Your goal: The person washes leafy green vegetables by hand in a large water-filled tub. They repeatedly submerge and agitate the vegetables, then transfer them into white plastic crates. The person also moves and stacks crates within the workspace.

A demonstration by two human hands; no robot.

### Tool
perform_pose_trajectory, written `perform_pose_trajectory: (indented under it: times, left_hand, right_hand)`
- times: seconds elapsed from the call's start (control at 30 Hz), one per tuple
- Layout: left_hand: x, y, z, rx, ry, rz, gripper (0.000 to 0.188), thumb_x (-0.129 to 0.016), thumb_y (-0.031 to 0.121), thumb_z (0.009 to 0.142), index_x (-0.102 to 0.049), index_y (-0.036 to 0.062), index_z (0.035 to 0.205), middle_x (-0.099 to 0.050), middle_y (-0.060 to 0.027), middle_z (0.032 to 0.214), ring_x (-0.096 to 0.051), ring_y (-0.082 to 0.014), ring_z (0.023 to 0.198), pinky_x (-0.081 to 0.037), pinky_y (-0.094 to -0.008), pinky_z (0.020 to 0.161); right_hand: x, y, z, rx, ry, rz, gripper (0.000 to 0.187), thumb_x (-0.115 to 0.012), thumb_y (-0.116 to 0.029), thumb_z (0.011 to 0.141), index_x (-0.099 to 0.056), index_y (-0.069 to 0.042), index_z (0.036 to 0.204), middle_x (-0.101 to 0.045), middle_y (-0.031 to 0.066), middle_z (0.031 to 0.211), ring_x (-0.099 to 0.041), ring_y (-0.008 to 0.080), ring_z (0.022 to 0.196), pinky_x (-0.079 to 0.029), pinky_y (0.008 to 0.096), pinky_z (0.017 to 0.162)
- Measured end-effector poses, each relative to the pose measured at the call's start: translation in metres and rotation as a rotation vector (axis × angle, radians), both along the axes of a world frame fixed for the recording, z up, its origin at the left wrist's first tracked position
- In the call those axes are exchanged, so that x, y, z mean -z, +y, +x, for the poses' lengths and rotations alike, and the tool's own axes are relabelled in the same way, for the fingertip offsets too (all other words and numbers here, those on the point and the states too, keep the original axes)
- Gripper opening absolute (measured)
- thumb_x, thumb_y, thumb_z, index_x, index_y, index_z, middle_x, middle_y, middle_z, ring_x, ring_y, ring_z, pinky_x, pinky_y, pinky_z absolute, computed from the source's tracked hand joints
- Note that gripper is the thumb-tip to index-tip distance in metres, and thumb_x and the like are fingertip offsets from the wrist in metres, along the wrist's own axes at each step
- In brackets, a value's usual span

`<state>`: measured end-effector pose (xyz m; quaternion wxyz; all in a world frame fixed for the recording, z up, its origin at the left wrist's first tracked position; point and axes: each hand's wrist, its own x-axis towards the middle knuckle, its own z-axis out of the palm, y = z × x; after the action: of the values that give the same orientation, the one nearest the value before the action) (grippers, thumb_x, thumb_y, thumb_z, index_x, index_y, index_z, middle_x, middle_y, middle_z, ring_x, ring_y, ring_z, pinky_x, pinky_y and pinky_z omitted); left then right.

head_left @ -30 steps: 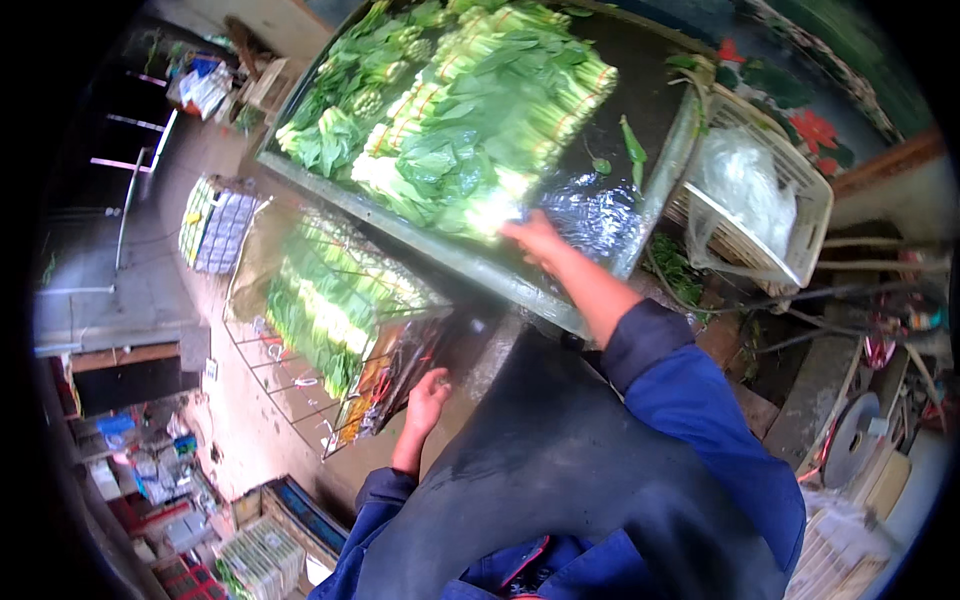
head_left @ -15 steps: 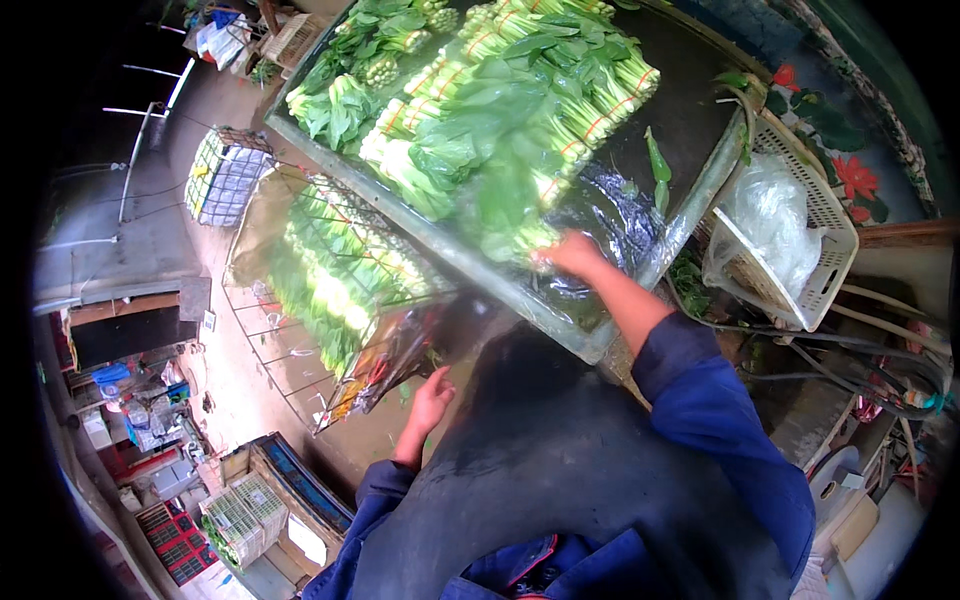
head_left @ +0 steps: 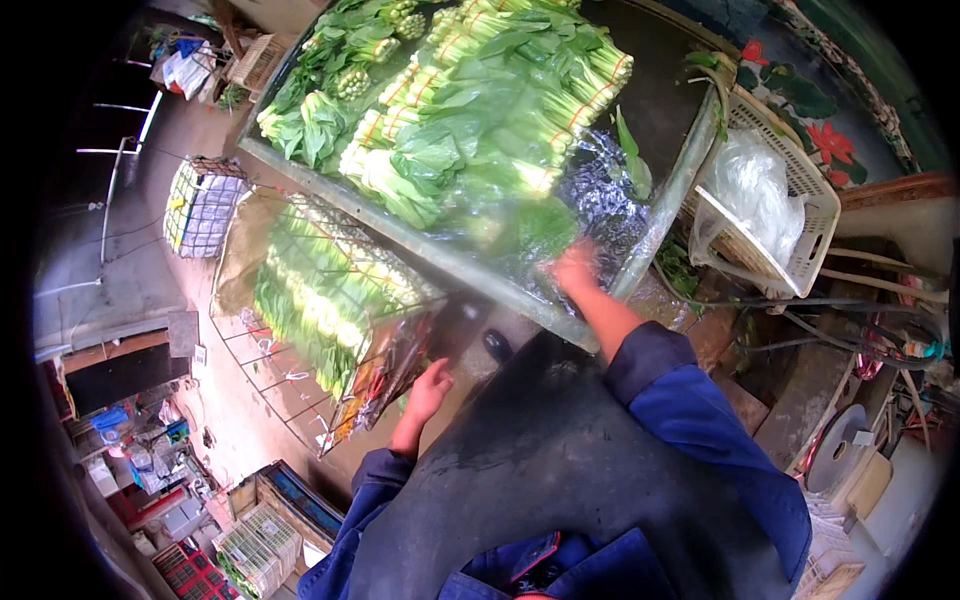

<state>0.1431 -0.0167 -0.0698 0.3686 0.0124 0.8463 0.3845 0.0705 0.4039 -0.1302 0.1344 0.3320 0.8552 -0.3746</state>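
At the near corner of a water-filled tank (head_left: 385, 213), my right hand (head_left: 575, 268) is closed on the stem end of a bunch of leafy greens (head_left: 540, 230); hand and leaves are blurred by motion and splashing water. Beyond it lie tied bunches of leafy greens (head_left: 480, 125) in rows, pale stems bound with red bands. My left hand (head_left: 430, 388) hangs in the air below the tank, fingers loosely bent and apart, holding nothing. Nearest to it is a wire crate (head_left: 375, 400) lined with plastic, packed with more tied greens (head_left: 320, 310).
A pale plastic basket (head_left: 825, 215) holding clear plastic bags (head_left: 750, 180) stands right of the tank. Hoses (head_left: 880, 315) run along the right. On the floor at left is another wire crate (head_left: 205, 205); more crates (head_left: 258, 545) stand at lower left.
My right hand has shifted slightly toward me with the bunch, whose leaves now swing low over the water. The view has moved a little to the right. My left hand stays free.
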Motion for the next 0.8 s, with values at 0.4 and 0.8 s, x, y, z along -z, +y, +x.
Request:
perform_pose_trajectory:
  times: [0.4,0.8]
  left_hand:
    - [0.054,-0.085,-0.043,-0.084,-0.103,0.175,0.050,-0.065,0.006,0.092,-0.055,0.0043,0.142,-0.067,-0.0031,0.095,-0.062,-0.0128,0.086,-0.051,-0.0284,0.081]
    - [0.047,-0.132,-0.088,-0.116,-0.246,0.182,0.049,-0.062,0.004,0.093,-0.056,0.0082,0.142,-0.062,0.0000,0.086,-0.057,-0.0087,0.076,-0.047,-0.0258,0.064]
  right_hand:
    - [0.014,0.000,-0.008,0.177,-0.181,0.316,0.050,-0.073,-0.038,0.078,-0.070,-0.004,0.115,-0.070,0.0195,0.112,-0.068,0.0336,0.106,-0.054,0.0409,0.094]
    - [0.030,0.012,0.011,0.832,0.224,-0.714,0.024,-0.070,-0.013,0.091,-0.070,-0.003,0.112,-0.069,0.0124,0.094,-0.067,0.0260,0.081,-0.058,0.0403,0.067]
